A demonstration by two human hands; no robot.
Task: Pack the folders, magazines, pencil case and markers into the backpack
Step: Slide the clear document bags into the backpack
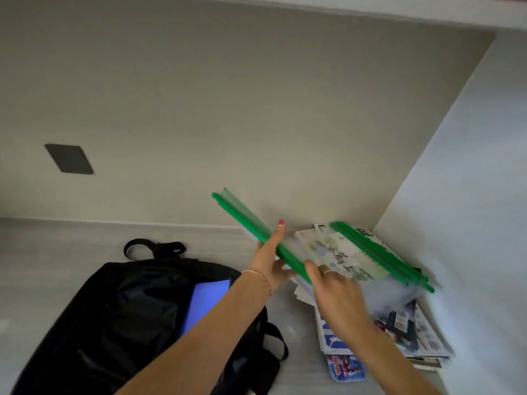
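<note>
A clear folder with a green spine (242, 220) is lifted above the table, tilted. My left hand (271, 260) grips it near the middle, and my right hand (333, 292) holds its lower end. Another green-spined clear folder (382, 258) lies on a pile of magazines (413, 334) at the right. A black backpack (122, 315) lies open on the left with a blue folder (208, 300) inside. A small pencil case with red and blue print (345, 367) lies at the front of the pile. I see no markers.
The grey table (42, 258) meets a beige wall (228, 109) behind and a white wall (470, 195) on the right. A dark square plate (69, 158) is on the beige wall.
</note>
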